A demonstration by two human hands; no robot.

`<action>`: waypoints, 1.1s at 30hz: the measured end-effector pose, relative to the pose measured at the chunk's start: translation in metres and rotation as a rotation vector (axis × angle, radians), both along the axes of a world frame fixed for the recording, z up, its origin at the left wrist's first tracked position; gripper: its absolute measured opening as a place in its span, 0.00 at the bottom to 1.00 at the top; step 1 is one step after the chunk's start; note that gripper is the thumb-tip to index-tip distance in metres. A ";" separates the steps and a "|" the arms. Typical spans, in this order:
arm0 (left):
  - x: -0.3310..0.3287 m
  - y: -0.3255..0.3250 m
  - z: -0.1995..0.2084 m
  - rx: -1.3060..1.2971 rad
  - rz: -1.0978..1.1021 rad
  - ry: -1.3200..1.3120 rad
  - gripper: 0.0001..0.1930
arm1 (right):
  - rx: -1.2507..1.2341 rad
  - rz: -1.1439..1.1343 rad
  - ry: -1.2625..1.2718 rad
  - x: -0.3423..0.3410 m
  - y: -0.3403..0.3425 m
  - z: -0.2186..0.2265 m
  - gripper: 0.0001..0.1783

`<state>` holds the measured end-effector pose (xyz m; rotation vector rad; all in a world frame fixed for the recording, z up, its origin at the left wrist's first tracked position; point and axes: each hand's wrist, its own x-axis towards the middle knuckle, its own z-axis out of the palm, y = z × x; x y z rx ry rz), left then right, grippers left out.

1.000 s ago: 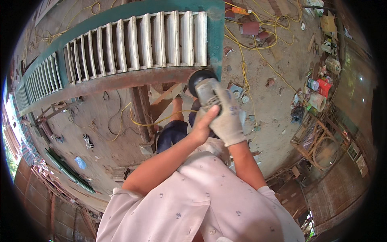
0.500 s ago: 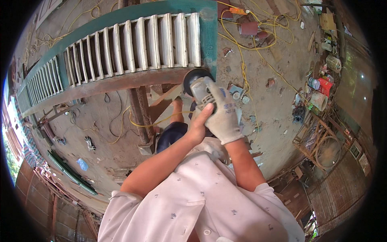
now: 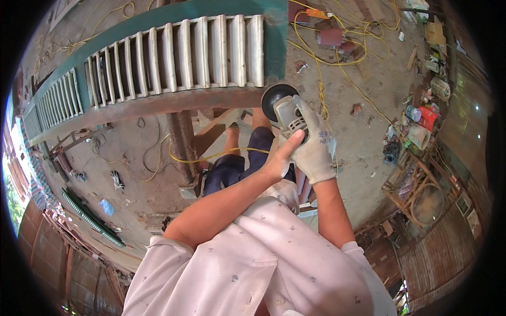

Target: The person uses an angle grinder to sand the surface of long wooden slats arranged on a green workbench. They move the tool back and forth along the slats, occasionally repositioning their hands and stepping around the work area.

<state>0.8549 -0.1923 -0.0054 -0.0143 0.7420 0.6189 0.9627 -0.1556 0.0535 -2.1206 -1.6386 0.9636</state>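
Observation:
My right hand [image 3: 315, 152], in a pale work glove, wraps the grey body of an angle grinder [image 3: 288, 114]. My bare left hand [image 3: 283, 156] grips the tool's rear beside it, thumb on top; its other fingers are mostly hidden. A round black disc [image 3: 278, 101] sits at the grinder's far end, by the right end of a louvered shutter panel [image 3: 179, 95]. The panel has whitish slats, a green far rail and a bare reddish-brown near edge. I cannot tell whether the disc touches that corner.
Brown posts [image 3: 182, 142] stand under the panel. A yellow cord [image 3: 224, 151] runs near my legs; more yellow cable [image 3: 363, 47] loops over the floor at far right. A wooden frame [image 3: 414, 184] and scattered litter lie to the right. A green slatted piece [image 3: 92, 221] lies at left.
Both hands and the grinder have moved right along the near edge to the panel's end corner. More of my legs shows below the panel.

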 end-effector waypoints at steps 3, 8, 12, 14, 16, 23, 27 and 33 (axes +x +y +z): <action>-0.010 -0.001 -0.001 0.026 -0.009 0.016 0.31 | 0.041 0.019 -0.029 -0.007 -0.003 -0.004 0.45; -0.033 -0.012 -0.005 -0.043 0.038 0.038 0.31 | -0.027 0.057 0.016 -0.031 -0.001 -0.005 0.44; -0.074 -0.021 -0.001 -0.070 0.127 0.062 0.34 | -0.094 0.144 -0.032 -0.069 0.001 -0.004 0.43; -0.095 -0.023 -0.006 -0.097 0.205 0.100 0.36 | -0.131 0.189 -0.058 -0.093 0.008 -0.001 0.43; -0.117 -0.018 -0.006 -0.125 0.216 0.065 0.39 | -0.077 0.236 -0.043 -0.113 0.012 -0.008 0.40; -0.122 -0.004 0.011 -0.070 0.186 0.115 0.39 | -0.123 0.212 -0.028 -0.119 0.018 0.001 0.40; -0.082 -0.009 0.003 0.001 0.055 0.087 0.34 | -0.012 0.133 0.004 -0.078 0.003 0.001 0.44; -0.075 -0.009 -0.006 0.007 0.018 0.064 0.32 | -0.035 0.106 -0.026 -0.074 0.004 0.003 0.45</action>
